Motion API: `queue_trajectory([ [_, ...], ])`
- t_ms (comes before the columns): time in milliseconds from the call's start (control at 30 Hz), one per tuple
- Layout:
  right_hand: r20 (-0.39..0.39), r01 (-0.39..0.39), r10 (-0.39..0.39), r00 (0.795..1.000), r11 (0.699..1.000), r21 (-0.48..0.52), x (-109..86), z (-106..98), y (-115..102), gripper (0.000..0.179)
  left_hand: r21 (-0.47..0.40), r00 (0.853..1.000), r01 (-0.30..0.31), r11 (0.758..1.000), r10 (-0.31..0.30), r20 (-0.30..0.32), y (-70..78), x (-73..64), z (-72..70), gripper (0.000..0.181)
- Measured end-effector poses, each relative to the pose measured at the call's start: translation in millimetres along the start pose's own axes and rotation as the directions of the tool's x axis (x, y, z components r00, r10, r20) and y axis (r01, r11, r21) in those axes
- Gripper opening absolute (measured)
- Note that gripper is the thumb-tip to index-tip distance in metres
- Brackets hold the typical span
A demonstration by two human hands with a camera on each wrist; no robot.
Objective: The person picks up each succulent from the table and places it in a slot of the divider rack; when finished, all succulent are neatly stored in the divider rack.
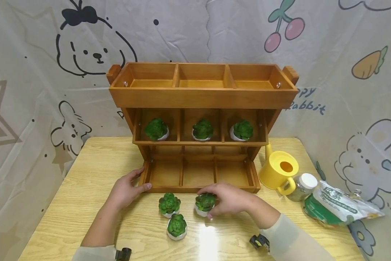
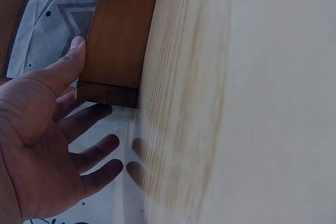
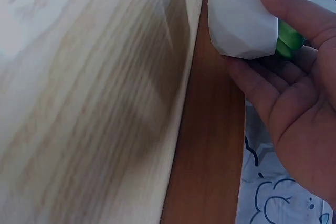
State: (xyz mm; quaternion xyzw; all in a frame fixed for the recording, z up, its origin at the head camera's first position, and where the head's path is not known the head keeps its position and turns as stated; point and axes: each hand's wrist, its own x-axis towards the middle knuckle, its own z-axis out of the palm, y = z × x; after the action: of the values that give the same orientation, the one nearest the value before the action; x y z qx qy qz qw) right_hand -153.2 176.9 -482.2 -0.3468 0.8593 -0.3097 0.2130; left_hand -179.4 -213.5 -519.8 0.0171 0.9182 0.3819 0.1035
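A three-tier wooden plant stand stands on the table. My left hand holds the left front corner of its lowest tray; in the left wrist view the thumb lies over the rim and the other fingers spread past the tray's end. Between thumb and fingers, my right hand grips a small potted succulent just in front of that tray. Its white pot shows in the right wrist view, with green leaves toward the palm. Two more potted succulents stand between my hands.
Three potted succulents sit in the middle tier, one per compartment. To the right of the stand are a yellow watering can, a white-lidded jar and a green-and-white bag. Printed cloth hangs behind.
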Motion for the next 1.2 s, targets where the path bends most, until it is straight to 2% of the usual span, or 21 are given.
queue_trajectory([
  [333,-0.030,-0.004,0.004,1.000,1.000,-0.001,-10.7,-12,8,0.068,0.006,1.000,0.003,1.000,-0.003,0.007,-0.3,-0.3,-0.9,0.085],
  [633,-0.066,0.033,-0.034,0.997,0.999,-0.015,-17.9,-26,10,0.067,0.004,1.000,0.000,1.000,0.000,0.010,0.2,0.7,-0.4,0.083],
  [933,-0.098,0.034,-0.036,0.994,0.999,-0.018,-27.7,-36,17,0.064,-0.001,1.000,-0.006,1.000,0.006,0.012,1.4,0.0,-1.6,0.084],
  [1200,-0.105,0.021,-0.016,0.994,0.999,0.050,-34.7,-51,22,0.063,0.002,1.000,-0.008,1.000,0.008,0.010,-0.1,0.8,-1.2,0.086],
])
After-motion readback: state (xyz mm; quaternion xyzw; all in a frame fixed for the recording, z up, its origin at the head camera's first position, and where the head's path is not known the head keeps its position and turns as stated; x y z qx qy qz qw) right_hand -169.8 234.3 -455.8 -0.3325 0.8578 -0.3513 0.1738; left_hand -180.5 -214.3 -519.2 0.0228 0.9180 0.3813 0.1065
